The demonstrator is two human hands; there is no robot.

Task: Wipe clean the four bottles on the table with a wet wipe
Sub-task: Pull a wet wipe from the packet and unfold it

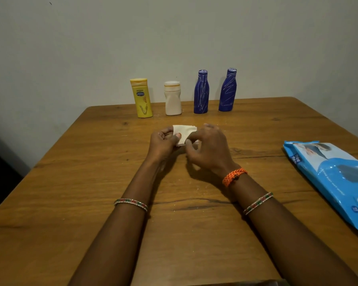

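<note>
Along the far edge of the wooden table (70, 193) several bottles stand upright in a row: a yellow lotion bottle (141, 98), a white bottle (172, 98), and two dark blue bottles (201, 92) (227, 90) marked with white scribbles. Nearer to me, above the table's middle, a folded white wet wipe (184, 132) is pinched between both hands. My left hand (163, 145) grips its left side with the thumb on top. My right hand (208, 149) holds its right side, fingers curled over it. The wipe is apart from all the bottles.
A blue pack of wet wipes (331, 178) lies flat at the table's right edge. A plain grey wall stands close behind the bottles. Bangles circle both wrists, and an orange thread band sits on the right one.
</note>
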